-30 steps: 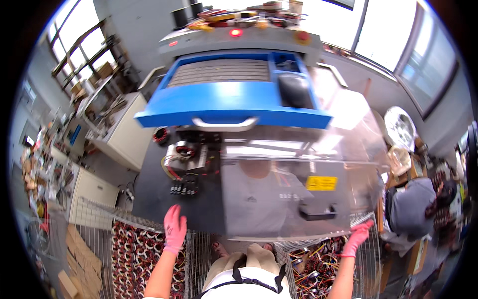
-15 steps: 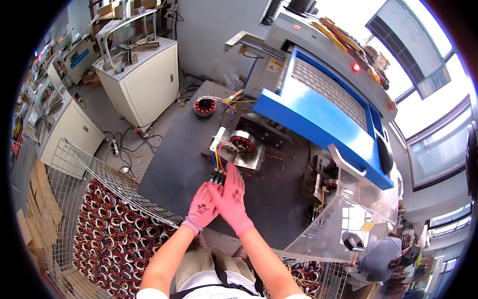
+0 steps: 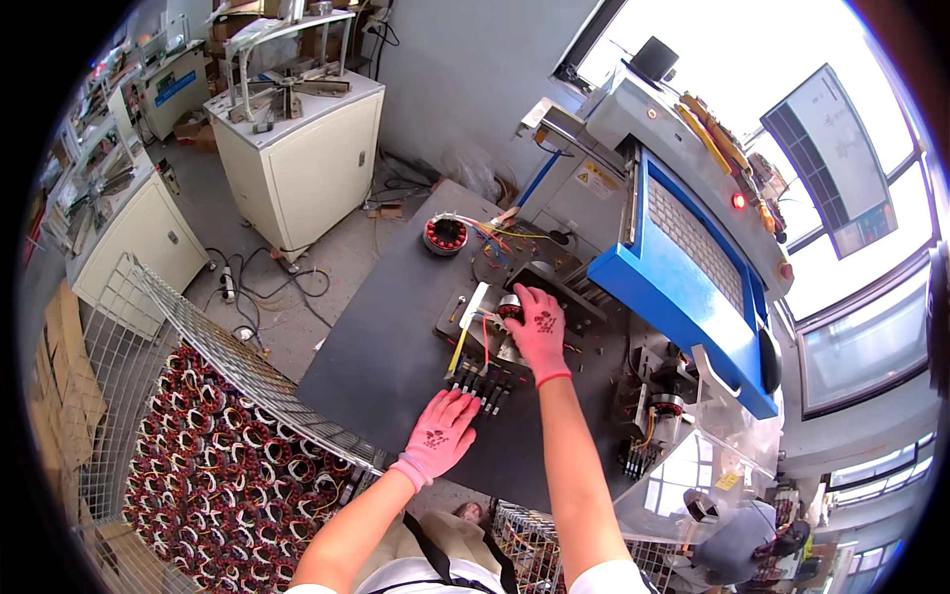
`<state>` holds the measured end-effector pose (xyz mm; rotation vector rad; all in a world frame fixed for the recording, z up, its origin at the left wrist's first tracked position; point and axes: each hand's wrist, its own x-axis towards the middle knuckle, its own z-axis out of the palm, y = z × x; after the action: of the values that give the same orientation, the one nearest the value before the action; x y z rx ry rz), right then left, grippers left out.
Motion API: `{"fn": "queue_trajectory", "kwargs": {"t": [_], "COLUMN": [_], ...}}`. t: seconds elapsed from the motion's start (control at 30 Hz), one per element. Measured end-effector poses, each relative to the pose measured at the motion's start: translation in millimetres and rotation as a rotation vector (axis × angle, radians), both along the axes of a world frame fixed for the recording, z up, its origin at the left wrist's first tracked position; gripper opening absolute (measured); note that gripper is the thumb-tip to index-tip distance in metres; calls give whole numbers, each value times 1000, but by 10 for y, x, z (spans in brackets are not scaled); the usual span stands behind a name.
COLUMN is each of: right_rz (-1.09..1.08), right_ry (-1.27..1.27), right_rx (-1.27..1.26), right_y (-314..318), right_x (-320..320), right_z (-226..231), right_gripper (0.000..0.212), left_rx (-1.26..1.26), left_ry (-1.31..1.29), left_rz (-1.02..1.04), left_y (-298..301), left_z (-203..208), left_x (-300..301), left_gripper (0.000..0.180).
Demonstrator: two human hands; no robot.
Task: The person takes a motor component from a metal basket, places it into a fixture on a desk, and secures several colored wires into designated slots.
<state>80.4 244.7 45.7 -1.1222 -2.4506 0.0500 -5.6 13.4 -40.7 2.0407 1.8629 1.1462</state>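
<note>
- So since half a second back, your right hand (image 3: pixel 539 332) has come off the black clips (image 3: pixel 477 384) and gone up to the wound ring (image 3: pixel 509 306) in the metal fixture (image 3: pixel 473 305); your left hand (image 3: pixel 435 436) stayed down by the clips. Your view has swung a bit too.
- Right fingers are curled in on that ring, thumb one side and fingers the other, so I'd call it held. My guess is that grip steadies it against the fixture.
- Left fingers lie close together, touching the near end of the clip row. Can't tell if they're pinching anything; looks to me like they're keeping the row in line.
- The ring sits around mid-desk, with a yellow wire (image 3: pixel 458 348) and a red wire (image 3: pixel 486 342) running from it toward the clips. Having the clips on the near-edge side probably saves your reach.
- Loose ring (image 3: pixel 445 236) is by the desk's left edge, toward the far corner, leads trailing right. Maybe parked out of your way.
- Desk (image 3: pixel 371 322) is dark and flat, with a blue drawer (image 3: pixel 678 292) jutting over its right side.
- Wire basket (image 3: pixel 247 376) full of similar rings stands just off the left end of the near edge.
- Around you: pale cabinet (image 3: pixel 307 163) far left, monitor (image 3: pixel 831 158) up right, a co-worker (image 3: pixel 737 543) lower right.
</note>
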Motion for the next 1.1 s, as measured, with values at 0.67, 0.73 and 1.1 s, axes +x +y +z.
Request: {"fn": "queue_trajectory", "kwargs": {"t": [0.67,0.73,1.1], "right_rz": [254,289,580], "right_ry": [639,679,453], "right_rx": [-1685,-1804,-1718], "right_y": [-2626,-2728,-4003], "right_x": [1166,1254,443], "right_z": [532,409,193], "right_gripper": [29,37,32], "left_rx": [-206,-78,423], "left_ry": [-2475,-2609,-2724], "left_rz": [-23,-57,29], "left_y": [-2082,-2305,-3441], "left_z": [979,867,689], "left_x": [1500,1653,1392], "left_gripper": [88,85,79]}}
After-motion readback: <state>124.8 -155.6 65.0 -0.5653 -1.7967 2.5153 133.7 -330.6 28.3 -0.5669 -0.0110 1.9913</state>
